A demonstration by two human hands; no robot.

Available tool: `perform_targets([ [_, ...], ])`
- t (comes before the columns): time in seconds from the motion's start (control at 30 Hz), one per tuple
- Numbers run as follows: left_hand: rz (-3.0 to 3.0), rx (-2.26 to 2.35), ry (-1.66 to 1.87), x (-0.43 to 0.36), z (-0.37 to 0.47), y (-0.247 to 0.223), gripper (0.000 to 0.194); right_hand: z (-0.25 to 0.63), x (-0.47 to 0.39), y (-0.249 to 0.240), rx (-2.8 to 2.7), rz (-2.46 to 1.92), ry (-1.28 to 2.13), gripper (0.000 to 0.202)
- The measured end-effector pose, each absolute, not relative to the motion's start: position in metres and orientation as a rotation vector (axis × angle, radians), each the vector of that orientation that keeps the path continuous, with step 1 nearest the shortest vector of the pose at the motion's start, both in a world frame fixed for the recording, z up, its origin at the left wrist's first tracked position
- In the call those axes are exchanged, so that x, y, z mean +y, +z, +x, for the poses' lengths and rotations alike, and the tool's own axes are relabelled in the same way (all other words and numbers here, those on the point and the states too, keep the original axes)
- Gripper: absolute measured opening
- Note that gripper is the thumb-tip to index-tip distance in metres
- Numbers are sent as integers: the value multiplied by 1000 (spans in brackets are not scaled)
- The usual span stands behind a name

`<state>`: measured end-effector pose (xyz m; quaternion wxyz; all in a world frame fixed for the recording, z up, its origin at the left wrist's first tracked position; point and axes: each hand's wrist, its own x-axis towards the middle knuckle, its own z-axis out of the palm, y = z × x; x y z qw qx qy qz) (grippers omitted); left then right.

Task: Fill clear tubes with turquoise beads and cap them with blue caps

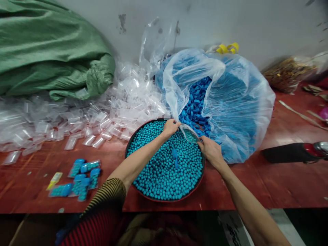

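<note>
A round tub (164, 200) full of small teal balls (164, 177) stands near the table's front edge. Two blue plastic pieces (175, 158) lie on the balls. Behind and to the right, a large translucent bag (235, 102) lies with its mouth open towards the tub, showing many blue caps (196, 102). My left hand (171, 127) is closed on the left part of the bag's edge, above the tub. My right hand (210, 149) pinches the same edge farther right, at the tub's rim.
Clear plastic tubes (102, 119) are heaped at the back left, beside a green sack (51, 51). Several filled tubes with blue caps (80, 181) and a yellow item (54, 180) lie at the front left. A black cylindrical object (284, 152) lies at the right.
</note>
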<state>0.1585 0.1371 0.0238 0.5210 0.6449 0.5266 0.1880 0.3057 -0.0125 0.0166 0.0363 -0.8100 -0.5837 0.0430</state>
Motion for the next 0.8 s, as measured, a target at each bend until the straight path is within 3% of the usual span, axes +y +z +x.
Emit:
perform_targets([
  [0.2,1412,1221,430,148,174,34,25,333,-2,12,-1665,-2172,528,20],
  [0.33,1369,1184,406,156,186,38,26,344,0,8,-1545,-2019,609,25],
  [0.57,1500,1219,385,162,205,33,25,343,-3,-1,-1485,-2137,410,23],
  [0.8,1811,1385,399,174,202,37,13,339,-1,-6,-2033,-2189,116,32],
])
